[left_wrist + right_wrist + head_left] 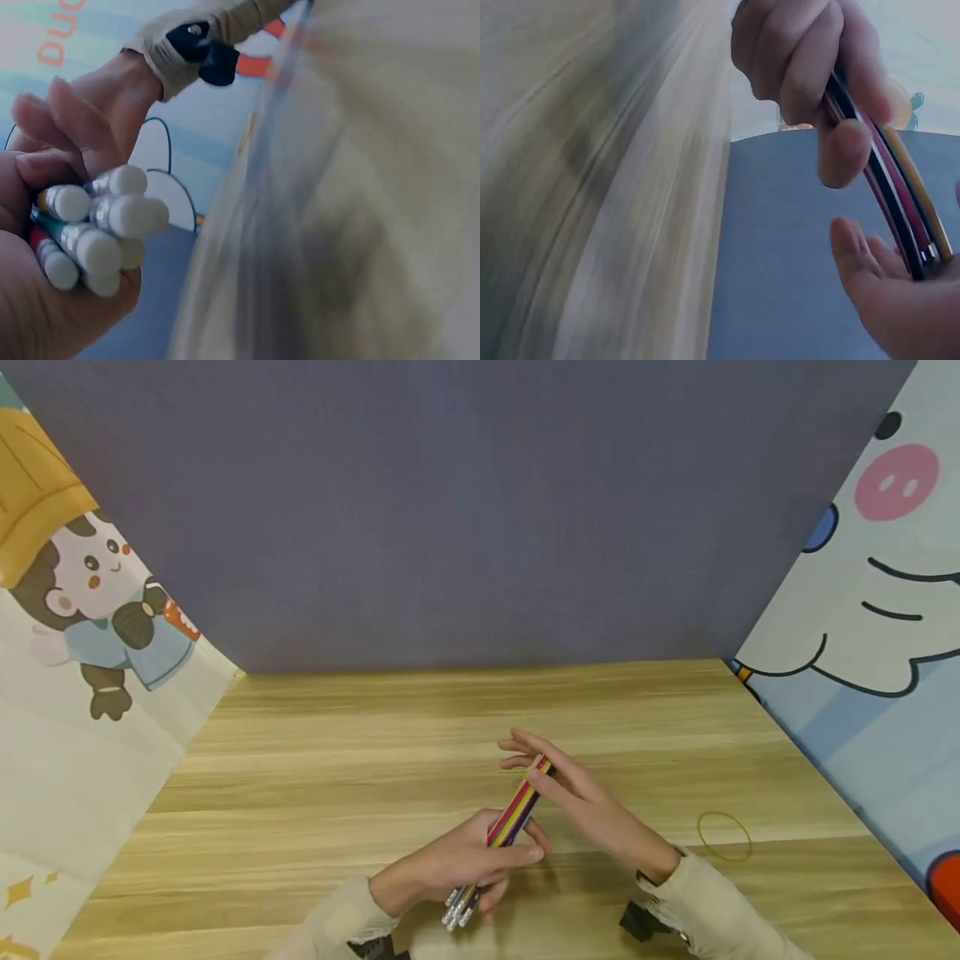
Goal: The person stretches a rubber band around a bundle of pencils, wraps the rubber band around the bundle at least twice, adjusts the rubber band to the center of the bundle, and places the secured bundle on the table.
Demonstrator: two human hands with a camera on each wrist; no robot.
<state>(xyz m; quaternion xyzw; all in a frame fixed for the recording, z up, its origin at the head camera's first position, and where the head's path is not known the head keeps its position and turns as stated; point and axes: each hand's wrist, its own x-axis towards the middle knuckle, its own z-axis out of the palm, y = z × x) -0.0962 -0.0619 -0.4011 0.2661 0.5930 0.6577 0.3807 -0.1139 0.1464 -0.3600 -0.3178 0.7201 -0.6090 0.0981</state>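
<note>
A bundle of several pencils (516,814) in red, yellow and dark colours slants up and to the right above the table. My left hand (457,860) grips it around the lower part, thumb across the near side. White erasers (99,251) in silver ferrules poke out below that fist at uneven heights, as the left wrist view shows. At the upper end my right hand (592,806) touches the pencils with its palm side, fingers loosely extended. In the right wrist view the far pencil ends meet the right palm (907,311).
A thin yellow rubber band (720,812) lies on the wooden table (337,760), right of my right hand. A grey panel (480,527) stands along the table's back edge. Cartoon-printed panels (862,635) flank both sides.
</note>
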